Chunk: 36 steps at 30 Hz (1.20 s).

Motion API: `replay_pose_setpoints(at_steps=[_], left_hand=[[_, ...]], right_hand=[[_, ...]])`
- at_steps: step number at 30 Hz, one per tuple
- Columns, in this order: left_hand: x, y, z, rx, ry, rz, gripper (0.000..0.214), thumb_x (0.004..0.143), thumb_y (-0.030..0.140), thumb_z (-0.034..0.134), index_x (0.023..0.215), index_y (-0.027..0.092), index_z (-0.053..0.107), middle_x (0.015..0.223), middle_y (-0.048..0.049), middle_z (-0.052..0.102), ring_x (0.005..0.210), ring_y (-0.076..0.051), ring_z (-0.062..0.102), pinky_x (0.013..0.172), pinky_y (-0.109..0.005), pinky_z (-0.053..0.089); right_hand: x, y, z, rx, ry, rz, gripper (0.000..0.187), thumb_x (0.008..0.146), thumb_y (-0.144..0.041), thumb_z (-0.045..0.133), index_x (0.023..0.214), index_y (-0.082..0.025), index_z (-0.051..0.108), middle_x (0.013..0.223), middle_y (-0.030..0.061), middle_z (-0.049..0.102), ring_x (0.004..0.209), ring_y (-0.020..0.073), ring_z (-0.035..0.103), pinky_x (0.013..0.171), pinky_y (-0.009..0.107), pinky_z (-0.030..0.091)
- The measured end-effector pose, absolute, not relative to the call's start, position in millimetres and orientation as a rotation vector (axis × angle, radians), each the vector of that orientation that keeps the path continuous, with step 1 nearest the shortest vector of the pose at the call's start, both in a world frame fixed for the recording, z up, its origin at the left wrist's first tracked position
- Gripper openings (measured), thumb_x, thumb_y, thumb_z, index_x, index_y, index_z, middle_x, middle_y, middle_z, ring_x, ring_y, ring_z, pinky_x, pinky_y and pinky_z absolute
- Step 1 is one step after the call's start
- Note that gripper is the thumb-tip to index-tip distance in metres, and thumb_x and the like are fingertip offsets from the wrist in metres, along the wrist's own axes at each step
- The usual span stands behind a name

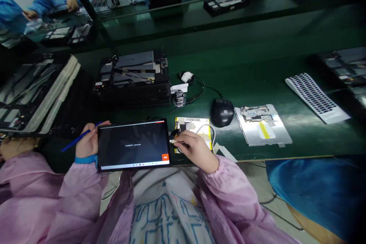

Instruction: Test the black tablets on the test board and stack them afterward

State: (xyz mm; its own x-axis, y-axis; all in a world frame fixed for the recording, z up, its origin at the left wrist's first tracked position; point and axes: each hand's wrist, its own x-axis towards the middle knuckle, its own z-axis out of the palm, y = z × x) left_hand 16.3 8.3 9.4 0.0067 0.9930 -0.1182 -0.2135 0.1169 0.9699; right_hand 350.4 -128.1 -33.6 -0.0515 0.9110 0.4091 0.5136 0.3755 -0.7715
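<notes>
A tablet [133, 131] with a lit, mostly dark screen lies at the table's front edge. My left hand [86, 145] grips its left side, with a blue pen [76, 140] tucked between the fingers. At the tablet's right edge, my right hand [197, 151] pinches the plug of a white cable [214, 132]. The plug's tip meets the edge; whether it is fully inserted I cannot tell. Behind my right hand is a circuit board with yellow edges [204, 124], partly covered by the fingers and cable.
Stacked tablet bodies [134, 80] stand behind the tablet, with another stack [25, 95] at left. A tally counter [179, 98], black mouse [222, 112], silver panel [264, 126] and label sheet [316, 97] lie rightward. A neighbour's hand [18, 148] shows at far left; people in blue work opposite.
</notes>
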Motion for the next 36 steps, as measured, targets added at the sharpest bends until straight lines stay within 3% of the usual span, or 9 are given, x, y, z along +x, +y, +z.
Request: replay_pose_setpoints(at_steps=[8,14,20,30,36], left_hand=[[24.2,-1.0,9.7,1.154,1.122,1.188,0.033,0.069,0.031,0.074,0.077,0.022,0.043,0.09,-0.0081,0.073,0.088,-0.026,0.068,0.076,-0.037,0.054],[15.7,-1.7,7.5,1.438,1.153,1.105,0.028,0.078,0.035,0.068,0.081,0.022,0.043,0.091,-0.0053,0.069,0.09,-0.021,0.066,0.085,-0.035,0.048],[10.4,1.2,6.7,1.552,1.151,1.083,0.032,0.078,0.038,0.068,0.079,0.022,0.04,0.089,-0.0047,0.068,0.087,-0.023,0.066,0.086,-0.04,0.046],[12.9,-2.0,10.8,1.304,1.081,1.127,0.039,0.067,0.031,0.078,0.075,0.021,0.041,0.084,-0.0059,0.068,0.083,-0.024,0.068,0.082,-0.035,0.048],[8.1,-0.1,5.5,1.389,1.063,1.112,0.036,0.069,0.032,0.076,0.075,0.021,0.042,0.085,-0.0041,0.068,0.084,-0.024,0.068,0.083,-0.036,0.047]], right_hand=[[348.9,-118.9,-35.8,-1.227,-1.85,0.439,0.012,0.09,-0.017,0.053,0.09,-0.018,0.065,0.086,0.0079,0.067,0.079,0.0197,0.062,0.072,0.035,0.053],[347.2,-115.8,-40.7,-1.214,-1.865,0.493,0.012,0.091,-0.018,0.052,0.09,-0.02,0.063,0.083,0.0062,0.065,0.077,0.0193,0.06,0.071,0.035,0.051],[341.7,-117.0,-41.3,-1.205,-1.846,0.529,0.011,0.091,-0.017,0.051,0.088,-0.019,0.062,0.077,0.0054,0.061,0.072,0.0179,0.057,0.065,0.032,0.05],[338.0,-122.0,-41.6,-1.172,-1.85,0.567,0.013,0.091,-0.017,0.048,0.092,-0.02,0.061,0.08,0.006,0.061,0.075,0.0186,0.057,0.067,0.034,0.05],[333.1,-125.5,-41.8,-1.193,-1.842,0.576,0.016,0.092,-0.016,0.046,0.091,-0.02,0.061,0.08,0.006,0.061,0.074,0.0184,0.056,0.066,0.034,0.05]])
